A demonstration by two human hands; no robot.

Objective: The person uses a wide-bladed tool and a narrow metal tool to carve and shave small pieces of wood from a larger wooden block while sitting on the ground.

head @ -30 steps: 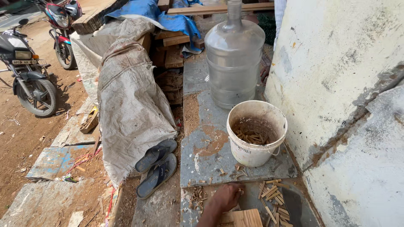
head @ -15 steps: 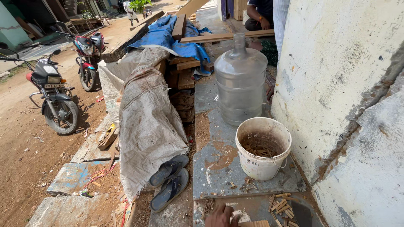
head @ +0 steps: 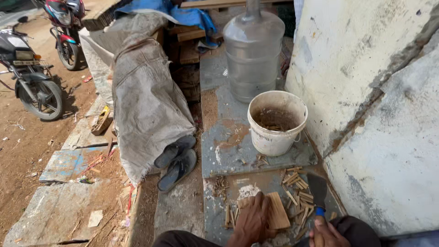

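Looking down from my head, my left hand [head: 252, 224] rests on a flat block of wood [head: 277, 210], fingers curled over its near edge and pressing it onto the grey slab [head: 228, 151]. My right hand [head: 327, 233] is wrapped tight around the blue handle of a knife [head: 317, 192], whose broad dark blade points up and away from me, just right of the block. My two hands are apart, with the block between them.

Thin split sticks [head: 297, 183] lie scattered around the block, most of them between it and the blade, a few to its left. Beyond them stands a white bucket [head: 276, 122] holding brown scraps, and behind that a big clear water jug [head: 253, 55]. The white wall [head: 366, 91] runs along my right.

To the left of the slab a pair of dark sandals [head: 176, 160] sits at the foot of a heap covered in grey sacking [head: 146, 100]. Two motorbikes [head: 32, 77] are parked on the dirt farther left.
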